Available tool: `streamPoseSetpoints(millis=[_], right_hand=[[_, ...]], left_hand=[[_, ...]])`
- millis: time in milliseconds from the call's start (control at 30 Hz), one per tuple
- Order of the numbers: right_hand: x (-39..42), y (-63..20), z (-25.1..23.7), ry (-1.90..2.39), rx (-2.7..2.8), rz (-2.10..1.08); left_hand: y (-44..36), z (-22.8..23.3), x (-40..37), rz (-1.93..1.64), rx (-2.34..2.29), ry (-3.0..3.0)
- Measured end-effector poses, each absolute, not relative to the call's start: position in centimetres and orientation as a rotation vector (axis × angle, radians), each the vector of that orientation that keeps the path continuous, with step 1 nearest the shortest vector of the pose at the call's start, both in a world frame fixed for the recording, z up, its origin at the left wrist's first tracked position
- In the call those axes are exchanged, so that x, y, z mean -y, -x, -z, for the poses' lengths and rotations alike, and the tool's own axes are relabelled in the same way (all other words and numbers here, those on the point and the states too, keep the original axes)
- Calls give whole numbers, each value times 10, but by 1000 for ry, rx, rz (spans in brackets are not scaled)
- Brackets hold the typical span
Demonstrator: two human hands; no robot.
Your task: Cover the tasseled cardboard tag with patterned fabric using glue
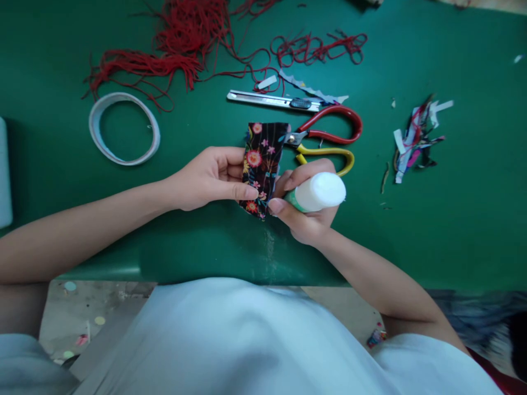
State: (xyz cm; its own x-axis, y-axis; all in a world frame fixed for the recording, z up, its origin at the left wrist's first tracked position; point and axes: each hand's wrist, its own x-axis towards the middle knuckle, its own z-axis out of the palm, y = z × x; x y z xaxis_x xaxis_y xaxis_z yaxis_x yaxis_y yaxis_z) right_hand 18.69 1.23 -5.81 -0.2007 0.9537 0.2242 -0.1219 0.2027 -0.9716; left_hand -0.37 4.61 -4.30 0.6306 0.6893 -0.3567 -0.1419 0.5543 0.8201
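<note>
My left hand point(220, 178) pinches the left edge of a small black fabric piece point(265, 159) printed with bright flowers, its thumb lying on the front. In my right hand point(308, 216) is a white bottle point(321, 192) with a green band, its round white end turned up towards me. The right thumb and a fingertip also touch the fabric's lower right edge. What the bottle's other end looks like is hidden by the hand. Just beyond the fabric lie scissors point(337, 137) with one red and one yellow handle, their blades hidden behind the cloth.
A snap-off utility knife point(274, 101) lies above the fabric, near a paper strip point(308, 88). Tangled red cords point(189, 38) spread over the back of the green table point(453, 236). A roll of tape point(124, 129) sits at left, and a scrap pile point(415, 140) at right.
</note>
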Motion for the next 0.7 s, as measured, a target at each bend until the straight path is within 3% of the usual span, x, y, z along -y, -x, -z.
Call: streamPoseSetpoints(millis=[700], right_hand=[[-22,-190,44,927,1594,-1183]], left_hand=[[4,42,-48,-513,-684,-838]])
